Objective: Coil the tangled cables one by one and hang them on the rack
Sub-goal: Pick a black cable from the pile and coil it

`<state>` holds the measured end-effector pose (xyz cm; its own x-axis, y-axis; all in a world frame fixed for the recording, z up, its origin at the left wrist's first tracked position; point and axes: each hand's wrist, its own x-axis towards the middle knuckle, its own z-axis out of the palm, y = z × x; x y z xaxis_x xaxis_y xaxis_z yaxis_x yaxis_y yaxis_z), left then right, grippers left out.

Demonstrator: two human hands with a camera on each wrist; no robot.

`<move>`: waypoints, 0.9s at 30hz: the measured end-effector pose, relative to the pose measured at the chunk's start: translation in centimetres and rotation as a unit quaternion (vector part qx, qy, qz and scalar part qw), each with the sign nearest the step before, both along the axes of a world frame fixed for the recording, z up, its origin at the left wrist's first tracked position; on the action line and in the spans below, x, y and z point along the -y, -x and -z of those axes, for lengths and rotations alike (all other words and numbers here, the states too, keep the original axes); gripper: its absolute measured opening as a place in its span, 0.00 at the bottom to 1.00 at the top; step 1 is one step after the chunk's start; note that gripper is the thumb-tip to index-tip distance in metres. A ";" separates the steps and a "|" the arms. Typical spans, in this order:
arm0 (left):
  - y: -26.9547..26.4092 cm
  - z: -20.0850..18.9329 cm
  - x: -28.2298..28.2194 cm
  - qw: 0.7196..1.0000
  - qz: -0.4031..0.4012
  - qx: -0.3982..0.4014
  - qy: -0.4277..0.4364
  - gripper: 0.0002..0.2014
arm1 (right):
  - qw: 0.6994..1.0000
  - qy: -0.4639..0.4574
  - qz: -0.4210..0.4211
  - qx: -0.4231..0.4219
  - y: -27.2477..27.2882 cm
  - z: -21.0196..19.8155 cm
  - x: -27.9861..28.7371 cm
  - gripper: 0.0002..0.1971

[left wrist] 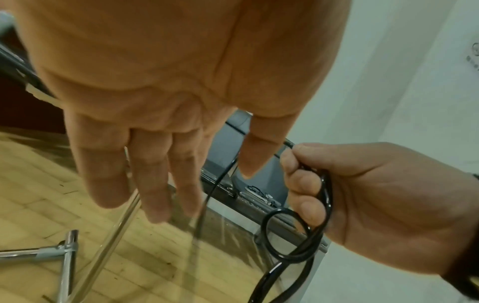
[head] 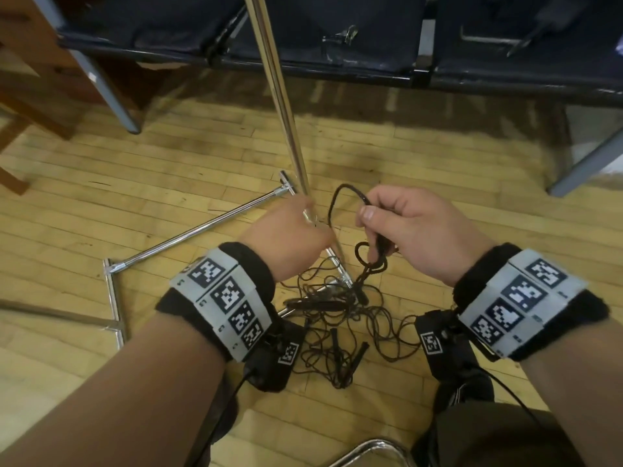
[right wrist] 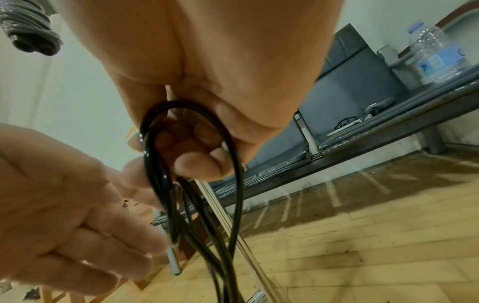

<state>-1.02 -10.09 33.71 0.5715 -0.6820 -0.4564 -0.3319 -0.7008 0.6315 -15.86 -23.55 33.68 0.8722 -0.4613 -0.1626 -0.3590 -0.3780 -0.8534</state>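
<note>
We look down at a wooden floor [head: 101, 203] where the chrome rack [head: 286, 106] stands, its upright pole rising between our hands and its base bars spread flat on the boards. Behind it runs a row of dark seats [head: 337, 38], and the right wrist view shows a clear plastic bottle [right wrist: 438, 55] standing on that bench, with a grey coiled cable [right wrist: 31, 34] hanging at the upper left. The tangled cables [head: 340, 318] lie heaped on the floor at the rack's foot, strands crossing the base bar. Our right hand [head: 414, 230] has thumb and fingers curled round a few loops of a black cable [right wrist: 166, 180], which trails down to the heap. Our left hand [left wrist: 166, 86] is spread, fingers straight and holding nothing, just beside the pole.
</note>
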 end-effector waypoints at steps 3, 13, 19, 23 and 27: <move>0.7 -0.4 0.0 0.994 0.053 -0.029 0.093 0.37 | 0.999 0.003 -0.034 0.000 0.2 -0.4 -0.6 0.13; -0.3 -2.4 -0.1 0.921 -0.144 -0.206 0.298 0.21 | 0.995 0.071 -0.056 -0.046 1.0 0.7 0.7 0.04; -3.8 -3.8 -1.6 0.809 -0.298 -0.239 0.448 0.19 | 0.948 0.128 -0.095 -0.275 1.4 3.9 1.9 0.10; -4.8 -3.5 -2.6 0.791 -0.284 -0.246 0.484 0.19 | 0.925 0.168 -0.070 -0.335 1.2 4.9 2.2 0.14; -5.3 -2.6 -3.3 0.848 -0.131 -0.270 0.436 0.10 | 0.964 0.142 0.061 -0.215 0.3 4.1 1.6 0.25</move>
<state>4.25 -6.77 36.34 0.6246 -0.7761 -0.0867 0.2653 0.1064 0.9583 -16.16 -25.15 29.61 0.6887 -0.6352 -0.3495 -0.7132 -0.5067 -0.4844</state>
